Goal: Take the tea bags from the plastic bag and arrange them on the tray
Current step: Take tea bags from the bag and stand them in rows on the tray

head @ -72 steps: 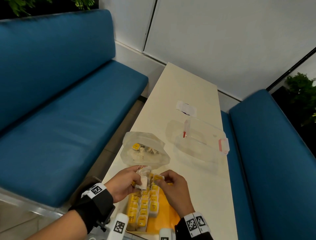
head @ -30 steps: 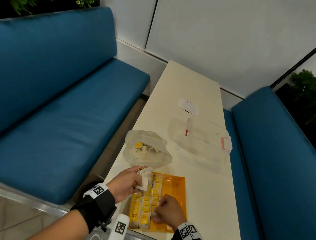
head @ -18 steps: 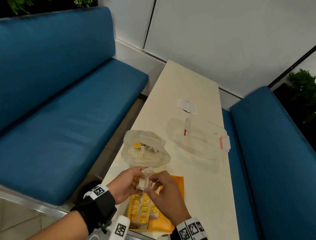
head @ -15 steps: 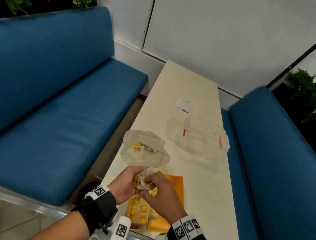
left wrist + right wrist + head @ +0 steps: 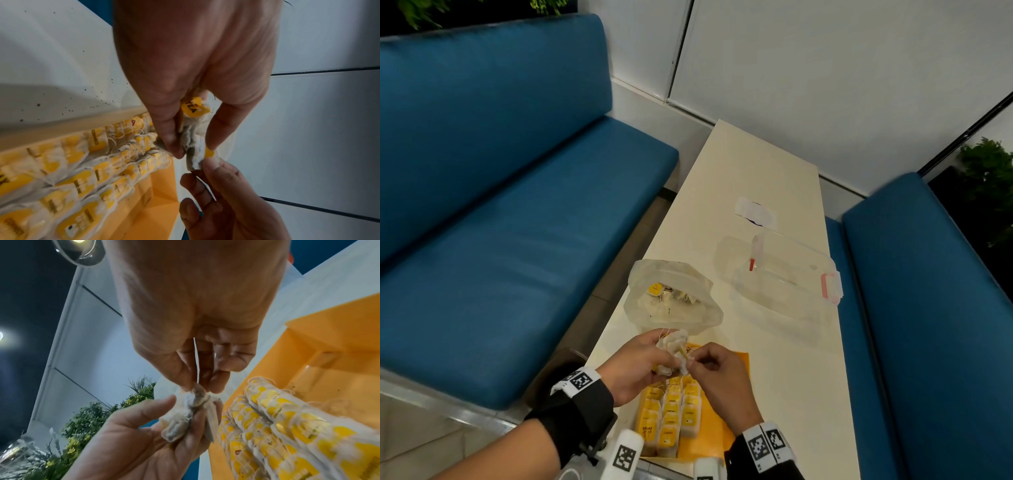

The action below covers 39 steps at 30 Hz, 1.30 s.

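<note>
An open clear plastic bag (image 5: 673, 301) with tea bags inside lies on the white table (image 5: 784, 394). Just in front of it sits an orange tray (image 5: 738, 359) holding rows of yellow-tagged tea bags (image 5: 671, 414). My left hand (image 5: 654, 356) grips a small bunch of tea bags (image 5: 671, 344) above the tray's far end. My right hand (image 5: 693, 365) pinches the edge of one bag in that bunch. In the left wrist view the bunch (image 5: 193, 139) sits between my thumb and fingers; in the right wrist view my fingertips (image 5: 213, 386) nip a bag's corner (image 5: 197, 394).
A clear lidded box (image 5: 784, 277) with pink latches stands on the table behind and to the right of the bag, with a white slip (image 5: 755, 212) beyond it. Blue benches (image 5: 500, 205) run along both long sides of the narrow table.
A second ago my right hand was low at the tray's near rows. It has come back up to the bunch in my left hand and now pinches a bag there.
</note>
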Motion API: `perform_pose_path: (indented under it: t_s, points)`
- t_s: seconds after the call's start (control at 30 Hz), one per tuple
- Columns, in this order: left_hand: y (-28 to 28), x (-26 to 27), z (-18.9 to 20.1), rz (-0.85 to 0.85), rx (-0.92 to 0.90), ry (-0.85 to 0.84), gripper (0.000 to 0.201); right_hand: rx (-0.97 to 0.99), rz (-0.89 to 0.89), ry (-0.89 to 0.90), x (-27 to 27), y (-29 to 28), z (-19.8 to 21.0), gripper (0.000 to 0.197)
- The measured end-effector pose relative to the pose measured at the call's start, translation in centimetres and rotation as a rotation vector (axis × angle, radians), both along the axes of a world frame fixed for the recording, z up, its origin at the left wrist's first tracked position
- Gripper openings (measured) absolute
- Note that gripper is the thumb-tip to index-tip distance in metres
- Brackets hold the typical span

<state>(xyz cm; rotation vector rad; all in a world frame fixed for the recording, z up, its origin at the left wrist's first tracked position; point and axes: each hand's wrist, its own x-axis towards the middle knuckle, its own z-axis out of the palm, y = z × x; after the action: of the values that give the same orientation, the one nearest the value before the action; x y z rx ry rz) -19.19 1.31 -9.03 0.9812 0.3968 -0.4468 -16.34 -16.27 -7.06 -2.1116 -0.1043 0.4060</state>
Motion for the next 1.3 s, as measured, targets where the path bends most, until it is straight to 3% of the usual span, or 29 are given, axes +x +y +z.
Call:
perform_pose_path:
  t_s: [0.27, 0.5, 0.63, 1.0, 1.3]
  points:
    - [-0.4, 0.0, -0.1, 0.056, 0.085, -0.052, 0.053, 0.091, -0.043, 0.050, 0.0, 0.1, 0.5, 0.011]
    - [0.4, 0.1, 0.1, 0.059, 0.075, -0.008, 0.052, 0.043, -0.117, -0.038, 0.6, -0.4, 1.2, 0.007]
    - [1.2, 0.1, 0.1, 0.069, 0.045, 0.037, 0.046, -0.208, -0.048, -0.094, 1.6, -2.2, 1.5, 0.003]
    - [0.8, -0.6, 0.4, 0.068, 0.071, 0.044, 0.038, -0.156, 0.089, 0.337, -0.7, -5.2, -1.2, 0.004]
    - [0.3, -0.9, 0.2, 0.056, 0.087, 0.049, 0.036, -0.218, 0.158, 0.504, -2.6, -4.9, -3.5, 0.007]
